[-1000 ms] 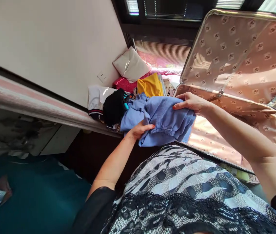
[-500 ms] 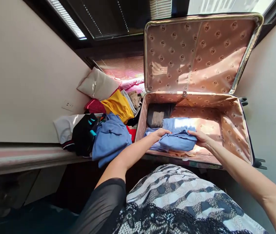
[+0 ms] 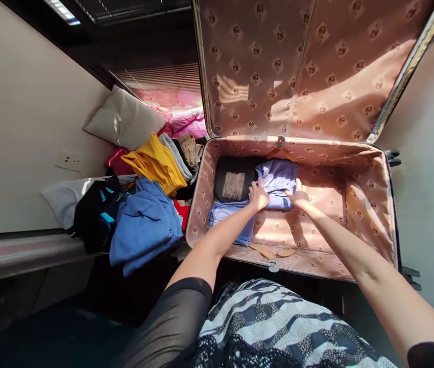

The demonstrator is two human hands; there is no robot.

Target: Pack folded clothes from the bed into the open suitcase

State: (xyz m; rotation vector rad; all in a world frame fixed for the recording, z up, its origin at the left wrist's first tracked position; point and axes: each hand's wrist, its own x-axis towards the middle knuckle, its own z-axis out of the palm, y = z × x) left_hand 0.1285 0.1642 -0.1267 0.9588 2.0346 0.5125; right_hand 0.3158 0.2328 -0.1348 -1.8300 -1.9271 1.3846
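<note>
A folded light-blue garment (image 3: 279, 173) lies inside the open suitcase (image 3: 366, 204), against the back wall. My left hand (image 3: 259, 195) grips its left edge, fingers pressed into the cloth. At the opposite edge, my right hand (image 3: 299, 194) holds the cloth between thumb and fingers. Left of the garment sits a dark folded bundle (image 3: 234, 180), close to my left hand. Another folded blue garment (image 3: 234, 217) lies in the front left corner, partly behind my left forearm.
The suitcase lid (image 3: 263, 66) stands raised at the back. On the left is a clothes pile with blue cloth (image 3: 146, 222), yellow cloth (image 3: 158, 163) and a black item (image 3: 96, 217). A pale pillow (image 3: 125, 120) leans behind it. A strap (image 3: 266, 251) lies along the suitcase's front.
Both hands have moved the folded garment from the front of the suitcase toward its back, beside the dark bundle. The view has shifted closer and lower.
</note>
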